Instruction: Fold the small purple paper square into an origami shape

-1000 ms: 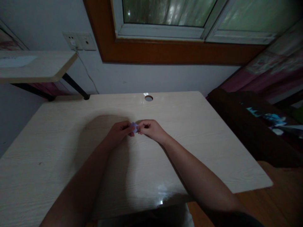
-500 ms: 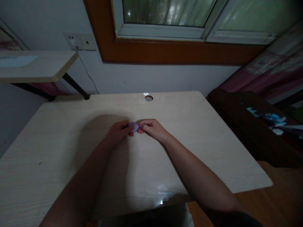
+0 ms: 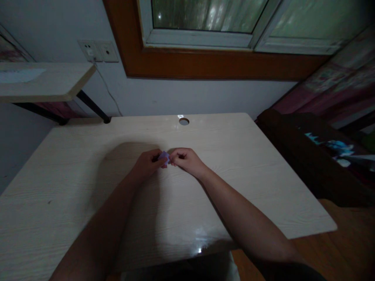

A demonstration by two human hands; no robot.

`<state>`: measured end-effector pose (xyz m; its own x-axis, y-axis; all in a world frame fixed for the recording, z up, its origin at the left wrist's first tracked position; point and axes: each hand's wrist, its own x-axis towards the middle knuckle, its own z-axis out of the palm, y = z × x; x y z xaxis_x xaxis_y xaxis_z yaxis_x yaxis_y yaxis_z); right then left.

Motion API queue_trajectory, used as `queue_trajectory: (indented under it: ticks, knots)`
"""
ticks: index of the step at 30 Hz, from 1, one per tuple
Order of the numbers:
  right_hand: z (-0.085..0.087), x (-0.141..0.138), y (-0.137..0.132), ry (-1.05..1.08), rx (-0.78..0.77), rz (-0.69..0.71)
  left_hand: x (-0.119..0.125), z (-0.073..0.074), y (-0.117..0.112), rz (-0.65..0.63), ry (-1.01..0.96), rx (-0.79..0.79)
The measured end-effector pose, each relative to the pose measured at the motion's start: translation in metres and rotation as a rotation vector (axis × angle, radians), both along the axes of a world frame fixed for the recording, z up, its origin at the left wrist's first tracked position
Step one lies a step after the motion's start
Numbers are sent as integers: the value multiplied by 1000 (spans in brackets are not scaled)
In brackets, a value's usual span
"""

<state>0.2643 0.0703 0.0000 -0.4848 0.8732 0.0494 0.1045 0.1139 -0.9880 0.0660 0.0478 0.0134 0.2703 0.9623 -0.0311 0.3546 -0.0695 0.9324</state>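
Near the middle of the pale wood-grain table (image 3: pixel 234 148), a small purple piece of folded paper (image 3: pixel 164 155) is between my two hands. My left hand (image 3: pixel 146 162) is closed on its left side, the thumb lying over the front of the paper. At its right edge, the fingertips of my right hand (image 3: pixel 185 159) are pinched together on the paper. Fingers hide part of the paper, so its full shape does not show. Both forearms reach in from the front edge.
A round cable hole (image 3: pixel 184 121) is near the table's back edge. On the back left stands a raised shelf (image 3: pixel 58 88) on black legs (image 3: pixel 93 107). A white cord (image 3: pixel 108 89) runs down from the wall socket (image 3: pixel 93 51). Dark furniture (image 3: pixel 304 156) stands beyond the right edge.
My right fingers have shifted slightly left and curled more over the paper's right edge. My left thumb has moved a little on the paper. The arms stay nearly still.
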Motion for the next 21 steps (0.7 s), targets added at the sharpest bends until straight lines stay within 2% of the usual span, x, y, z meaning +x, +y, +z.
queue_trajectory:
  ticks: [6,13,21]
  knots:
    - [0,-1,-1,-47,62,-36,-1,-3,1,12,31,12]
    - [-1,-2,0,35,-29,-45,-5,-8,3,6,-4,0]
    - [2,-2,0,110,-102,-68,-5,-2,1,5,-85,-23]
